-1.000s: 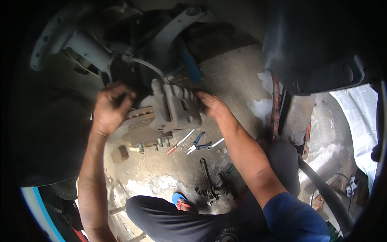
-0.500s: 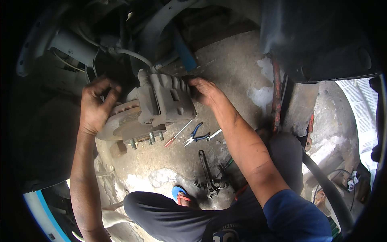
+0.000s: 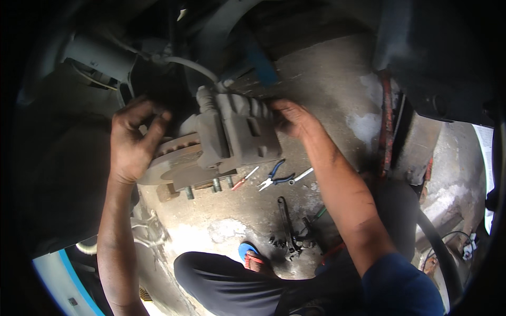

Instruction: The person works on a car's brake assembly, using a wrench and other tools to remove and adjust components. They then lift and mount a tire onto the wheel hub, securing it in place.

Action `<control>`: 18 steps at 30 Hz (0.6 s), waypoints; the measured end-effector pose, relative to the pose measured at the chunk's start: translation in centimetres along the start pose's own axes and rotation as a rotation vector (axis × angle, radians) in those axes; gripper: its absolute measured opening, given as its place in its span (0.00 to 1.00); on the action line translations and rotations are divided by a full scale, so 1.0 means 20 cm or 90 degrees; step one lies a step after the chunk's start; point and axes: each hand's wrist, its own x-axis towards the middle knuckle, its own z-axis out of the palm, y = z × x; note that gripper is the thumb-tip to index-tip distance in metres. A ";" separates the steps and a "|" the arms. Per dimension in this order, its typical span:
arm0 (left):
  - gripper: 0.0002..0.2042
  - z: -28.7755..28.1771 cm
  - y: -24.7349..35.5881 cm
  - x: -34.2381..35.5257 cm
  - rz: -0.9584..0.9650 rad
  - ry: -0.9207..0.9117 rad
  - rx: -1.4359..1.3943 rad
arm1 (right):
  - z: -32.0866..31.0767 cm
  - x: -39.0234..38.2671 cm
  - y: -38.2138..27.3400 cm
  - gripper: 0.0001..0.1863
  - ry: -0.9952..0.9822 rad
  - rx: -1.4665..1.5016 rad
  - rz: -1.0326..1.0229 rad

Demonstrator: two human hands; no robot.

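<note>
A grey brake caliper (image 3: 247,131) sits over the brake disc (image 3: 174,158), whose wheel studs (image 3: 216,184) point toward me. My left hand (image 3: 134,139) is at the disc's left edge, thumb and fingers curled toward each other; what lies between them is lost in shadow. On the caliper's right side, my right hand (image 3: 292,118) grips its back edge, with the fingertips partly hidden behind the body. A brake hose (image 3: 195,66) runs to the caliper's top.
On the concrete floor below lie a screwdriver (image 3: 245,179), blue-handled pliers (image 3: 274,176), a spanner (image 3: 301,176) and a dark wrench (image 3: 285,221) beside other tools. A red bar (image 3: 387,126) stands at right. Dark bodywork (image 3: 443,68) hangs at upper right.
The whole view has shifted, so the caliper, disc, floor tools and both hands appear farther right. Both hands keep about the same places on the brake assembly.
</note>
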 end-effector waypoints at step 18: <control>0.04 0.01 -0.02 0.00 -0.022 0.003 -0.030 | 0.08 -0.07 -0.04 0.16 0.083 -0.091 -0.052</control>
